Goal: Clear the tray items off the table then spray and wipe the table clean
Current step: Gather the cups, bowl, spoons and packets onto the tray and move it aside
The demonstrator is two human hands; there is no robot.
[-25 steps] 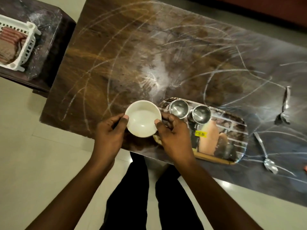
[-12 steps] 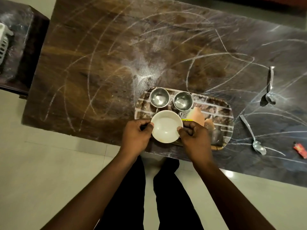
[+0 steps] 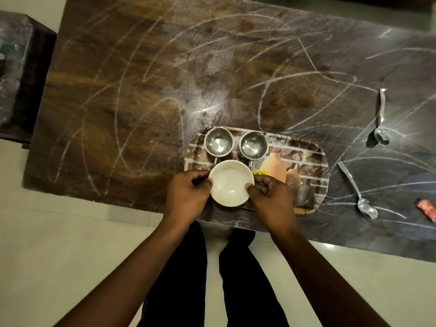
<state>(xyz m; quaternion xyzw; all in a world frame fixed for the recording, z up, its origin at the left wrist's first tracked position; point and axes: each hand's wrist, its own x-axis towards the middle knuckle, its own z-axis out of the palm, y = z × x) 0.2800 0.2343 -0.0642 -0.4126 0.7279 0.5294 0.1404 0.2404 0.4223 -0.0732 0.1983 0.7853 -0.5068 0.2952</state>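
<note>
Presently, on the left, the table (image 3: 141,90) is seen to be scrawled with pale chalky marks, none of them wiped yet. Further right, the left hand (image 3: 186,194) is curled against the left rim of the white bowl (image 3: 230,182), with the thumb laid at the edge. The bowl is held over the near left part of the tray (image 3: 323,161); whether it rests there or is just lifted cannot be told. It is judged to be stiff, smooth-glazed and fairly light, probably breakable if dropped. A hold at two opposite rim points, as taken now, is thought the safest, since the glossy wall could slip from a one-sided pinch.

Behind it the left steel cup (image 3: 219,141) and the right steel cup (image 3: 253,144) stand upright on the tray. They are judged to be light and rigid, and are best taken by their small handles.

The right rim of the bowl is pinched by the right hand (image 3: 273,199), its fingers folded under. The tray itself looks flat and slick; it should be gripped at both short ends and kept level.

Well to the right, the far spoon (image 3: 381,119), the near spoon (image 3: 356,190) and a red wrapper (image 3: 425,210) lie on the table.
</note>
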